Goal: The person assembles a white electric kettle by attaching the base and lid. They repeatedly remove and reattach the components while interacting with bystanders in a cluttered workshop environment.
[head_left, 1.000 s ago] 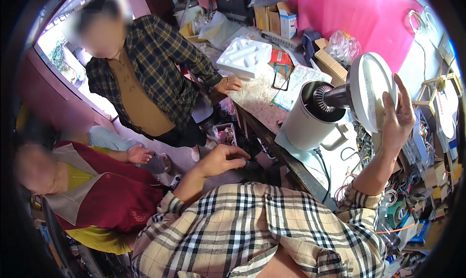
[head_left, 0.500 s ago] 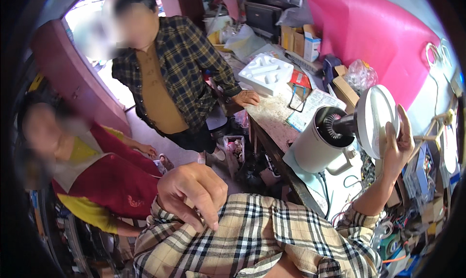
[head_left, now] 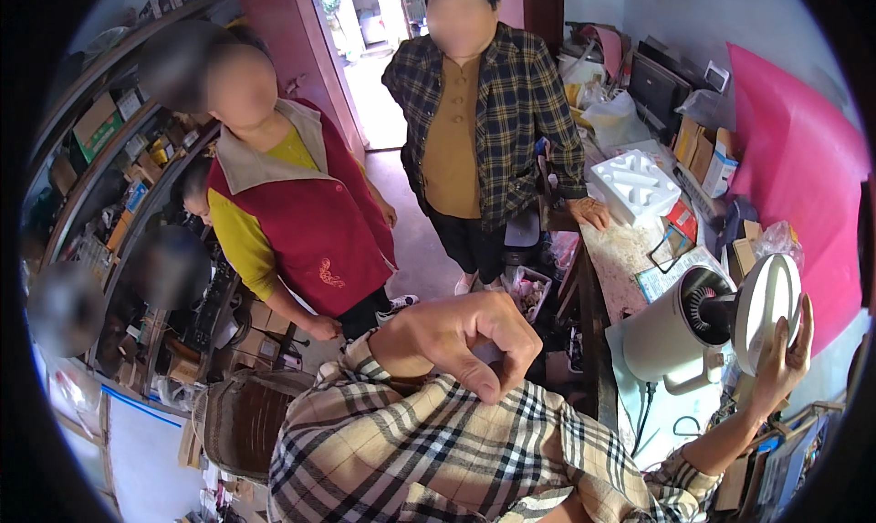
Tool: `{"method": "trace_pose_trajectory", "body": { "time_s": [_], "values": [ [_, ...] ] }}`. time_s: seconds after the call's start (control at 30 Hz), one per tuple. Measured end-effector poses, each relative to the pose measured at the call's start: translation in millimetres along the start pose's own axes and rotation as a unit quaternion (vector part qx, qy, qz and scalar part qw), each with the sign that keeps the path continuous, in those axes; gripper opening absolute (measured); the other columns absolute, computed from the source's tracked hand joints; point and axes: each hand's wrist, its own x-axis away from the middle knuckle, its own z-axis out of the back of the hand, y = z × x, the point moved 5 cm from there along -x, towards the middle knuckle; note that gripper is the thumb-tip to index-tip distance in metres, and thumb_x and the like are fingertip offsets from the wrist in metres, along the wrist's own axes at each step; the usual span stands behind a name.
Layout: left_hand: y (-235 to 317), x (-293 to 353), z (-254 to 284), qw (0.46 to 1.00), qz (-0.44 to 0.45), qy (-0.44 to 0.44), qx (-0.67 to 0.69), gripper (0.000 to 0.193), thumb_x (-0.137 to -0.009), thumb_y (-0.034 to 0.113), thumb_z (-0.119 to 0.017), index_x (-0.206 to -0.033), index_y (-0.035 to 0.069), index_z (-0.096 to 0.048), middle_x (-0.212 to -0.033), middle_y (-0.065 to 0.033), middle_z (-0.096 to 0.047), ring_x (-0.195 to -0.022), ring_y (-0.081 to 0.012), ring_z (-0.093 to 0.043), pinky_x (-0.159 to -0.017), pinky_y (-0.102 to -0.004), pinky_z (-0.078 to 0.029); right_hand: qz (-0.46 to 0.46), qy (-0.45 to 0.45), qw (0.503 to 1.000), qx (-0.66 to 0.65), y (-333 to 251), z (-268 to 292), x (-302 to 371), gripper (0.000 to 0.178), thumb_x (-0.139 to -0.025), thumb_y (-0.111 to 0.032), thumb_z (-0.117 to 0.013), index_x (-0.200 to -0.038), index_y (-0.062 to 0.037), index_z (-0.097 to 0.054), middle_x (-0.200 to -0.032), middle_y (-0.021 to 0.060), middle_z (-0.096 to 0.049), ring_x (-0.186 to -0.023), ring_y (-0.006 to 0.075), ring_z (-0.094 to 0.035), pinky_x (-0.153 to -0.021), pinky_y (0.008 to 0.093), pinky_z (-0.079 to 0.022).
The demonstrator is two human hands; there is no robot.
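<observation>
The left hand (head_left: pixel 470 348) is nearest, just below the middle toward six o'clock, in front of the wearer's checked shirt (head_left: pixel 438 450). Its fingers are half curled, the thumb facing them across a gap, and nothing can be seen in it. The right hand (head_left: pixel 783 359) is out between three and four o'clock, fingers spread along the outer face of a round white lid (head_left: pixel 768 308), which it holds tilted almost on edge. A dark stem (head_left: pixel 725 311) runs from the lid toward ten o'clock, its ribbed end at the mouth of a white jug (head_left: pixel 652 340); whether it touches the wall inside I cannot tell.

The jug stands between three and four o'clock, on a pale sheet (head_left: pixel 698 409) on the counter (head_left: pixel 613 254), its handle (head_left: pixel 698 377) toward five. A black cord (head_left: pixel 644 413) runs down from its base. A chair (head_left: pixel 251 432) is between seven and eight o'clock.

Beyond the jug lie papers (head_left: pixel 659 281), a small red box (head_left: pixel 682 217) and a white foam tray (head_left: pixel 636 187). A person in a red vest (head_left: pixel 310 208) stands between nine and ten o'clock, arms lowered. Another in a dark plaid jacket (head_left: pixel 516 130) stands near twelve, one hand (head_left: pixel 591 213) on the counter beside the tray. Farther off are loaded shelves (head_left: pixel 119 213) between nine and ten, a pink sheet (head_left: pixel 808 194) at three, and a bright doorway (head_left: pixel 372 76) past eleven.
</observation>
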Motion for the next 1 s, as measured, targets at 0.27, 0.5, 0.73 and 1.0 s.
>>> {"method": "trace_pose_trajectory", "body": {
  "time_s": [0.27,0.5,0.73,1.0],
  "values": [
    [-9,5,4,0.996,0.062,0.058,-0.004,0.034,-0.083,0.032,-0.074,-0.075,0.001,-0.065,-0.068,-0.0063,-0.060,-0.062,-0.0159,-0.056,-0.058,-0.0294,-0.041,-0.012,0.011,0.998,0.064,-11,-9,0,0.038,-0.095,-0.008,-0.054,-0.133,-0.0031,-0.054,-0.132,0.0072,-0.057,-0.116,0.0159,-0.052,-0.102,0.0307,-0.036],
    [-10,5,4,0.995,0.073,0.071,-0.013,0.039,-0.083,0.038,-0.072,-0.074,0.001,-0.065,-0.069,-0.0052,-0.061,-0.063,-0.0144,-0.056,-0.059,-0.0284,-0.041,-0.021,0.012,0.998,0.056,-16,-12,3,0.039,-0.095,-0.007,-0.054,-0.133,-0.0015,-0.053,-0.132,0.0071,-0.057,-0.117,0.0158,-0.051,-0.102,0.0298,-0.036],
    [-12,5,6,0.994,0.078,0.081,-0.001,0.038,-0.083,0.037,-0.073,-0.076,0.000,-0.065,-0.070,-0.0062,-0.061,-0.063,-0.0151,-0.056,-0.059,-0.0284,-0.041,-0.011,0.007,0.998,0.056,-16,-11,5,0.039,-0.094,-0.006,-0.054,-0.133,-0.0016,-0.053,-0.131,0.0064,-0.058,-0.113,0.0134,-0.052,-0.098,0.0272,-0.038],
    [-17,4,10,0.994,0.084,0.068,0.027,0.033,-0.083,0.031,-0.074,-0.080,-0.001,-0.067,-0.071,-0.0080,-0.063,-0.064,-0.0161,-0.058,-0.059,-0.0282,-0.042,0.011,0.006,0.997,0.075,-15,-7,4,0.038,-0.094,-0.007,-0.055,-0.132,-0.0022,-0.054,-0.129,0.0047,-0.058,-0.111,0.0116,-0.052,-0.097,0.0271,-0.039]
  ]
}}
